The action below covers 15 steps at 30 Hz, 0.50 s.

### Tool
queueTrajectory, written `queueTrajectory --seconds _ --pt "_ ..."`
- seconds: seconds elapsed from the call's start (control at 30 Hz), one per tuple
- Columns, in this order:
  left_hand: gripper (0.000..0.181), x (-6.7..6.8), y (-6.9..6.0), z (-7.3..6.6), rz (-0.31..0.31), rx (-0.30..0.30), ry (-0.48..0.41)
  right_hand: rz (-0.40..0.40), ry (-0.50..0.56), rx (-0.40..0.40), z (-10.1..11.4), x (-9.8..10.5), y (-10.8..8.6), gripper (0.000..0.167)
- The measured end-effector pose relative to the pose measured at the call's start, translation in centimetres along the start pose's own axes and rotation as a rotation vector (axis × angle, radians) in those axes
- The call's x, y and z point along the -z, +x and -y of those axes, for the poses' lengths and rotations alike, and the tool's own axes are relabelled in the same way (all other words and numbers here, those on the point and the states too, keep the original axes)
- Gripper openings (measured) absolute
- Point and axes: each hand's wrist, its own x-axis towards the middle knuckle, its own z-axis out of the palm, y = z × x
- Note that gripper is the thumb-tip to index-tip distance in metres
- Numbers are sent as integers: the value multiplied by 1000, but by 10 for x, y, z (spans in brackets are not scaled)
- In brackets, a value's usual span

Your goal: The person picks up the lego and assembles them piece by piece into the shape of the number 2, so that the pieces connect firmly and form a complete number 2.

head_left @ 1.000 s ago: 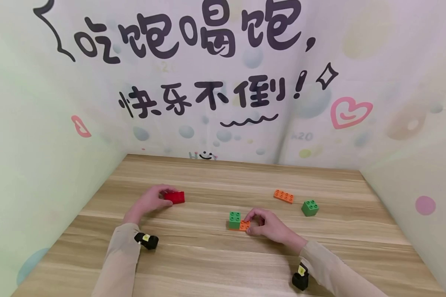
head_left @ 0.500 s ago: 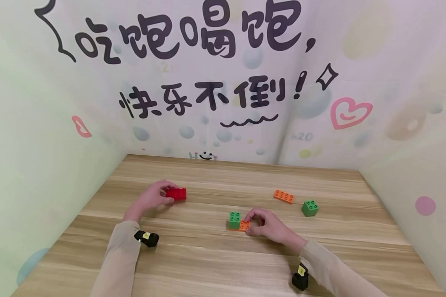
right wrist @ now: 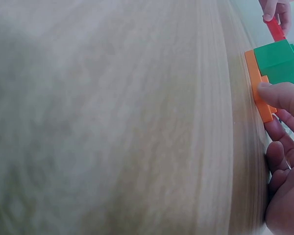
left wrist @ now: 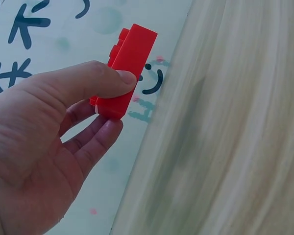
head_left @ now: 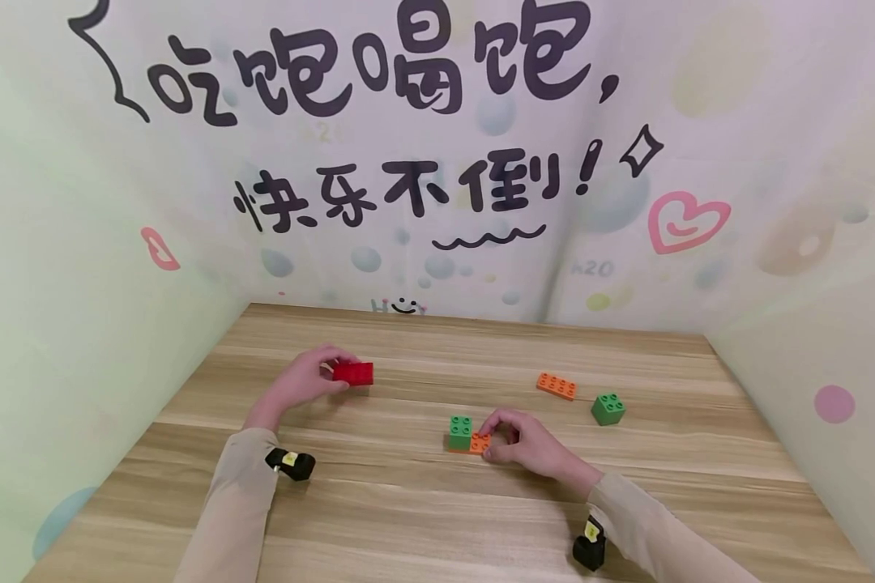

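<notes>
My left hand [head_left: 308, 380] grips a red building brick [head_left: 353, 373] between thumb and fingers, over the table's left side. In the left wrist view the red brick [left wrist: 130, 63] is held above the wood, its studs facing left. Near the middle, my right hand [head_left: 531, 445] pinches the right end of a flat orange brick [head_left: 480, 443] lying on the table. A green brick [head_left: 460, 433] is stacked on that orange brick's left half. The right wrist view shows the thumb on the edge of the orange brick [right wrist: 255, 83], with the green brick [right wrist: 279, 62] beyond it.
A loose orange flat brick [head_left: 557, 385] and a separate green brick [head_left: 608, 409] lie to the right, behind my right hand. The wooden table [head_left: 408, 518] ends at a printed cloth backdrop [head_left: 423, 275]. Each wrist carries a small black camera.
My left hand has lifted the red brick and carried it slightly to the right and away from me. The right hand and the green and orange bricks have stayed in place.
</notes>
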Motion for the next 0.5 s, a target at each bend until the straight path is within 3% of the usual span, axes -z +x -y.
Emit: queueTrajectory --seconds 0.5 --pt "39 -1 6 -16 12 -37 -27 -4 -2 5 0 0 0 23"
